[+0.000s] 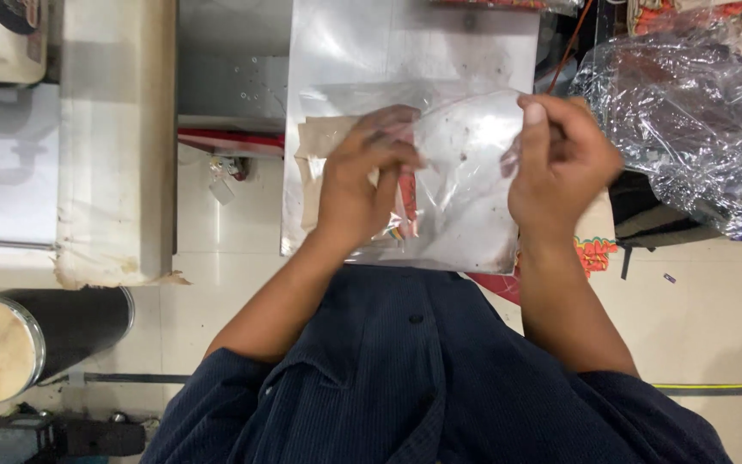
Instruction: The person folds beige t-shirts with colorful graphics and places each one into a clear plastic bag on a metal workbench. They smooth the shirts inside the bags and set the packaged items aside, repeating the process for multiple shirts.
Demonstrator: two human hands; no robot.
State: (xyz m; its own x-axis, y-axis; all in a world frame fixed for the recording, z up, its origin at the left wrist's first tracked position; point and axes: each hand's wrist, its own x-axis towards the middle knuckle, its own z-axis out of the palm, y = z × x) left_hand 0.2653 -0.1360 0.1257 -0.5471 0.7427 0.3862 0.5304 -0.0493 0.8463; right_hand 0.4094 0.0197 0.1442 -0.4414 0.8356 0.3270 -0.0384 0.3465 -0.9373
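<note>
A clear plastic bag [461, 180] was held above a shiny metal plate [414, 43], with brown paper [319, 142] and a red item seen inside it. The left hand [362, 176] was closed on the bag's left part, fingers curled over it. The right hand [560, 163] pinched its upper right edge. Crumpled clear plastic [689, 112] lay to the right; a black cylinder [40, 335] stood lower left.

We see a clear plastic bag [461, 185] speckled with dark spots, a tan paper [319, 146] and a red strip [407, 202] inside it. Our shirt [422, 378] is dark navy with fine stripes. At near left, a black drum [70, 322] shows a cream end.
</note>
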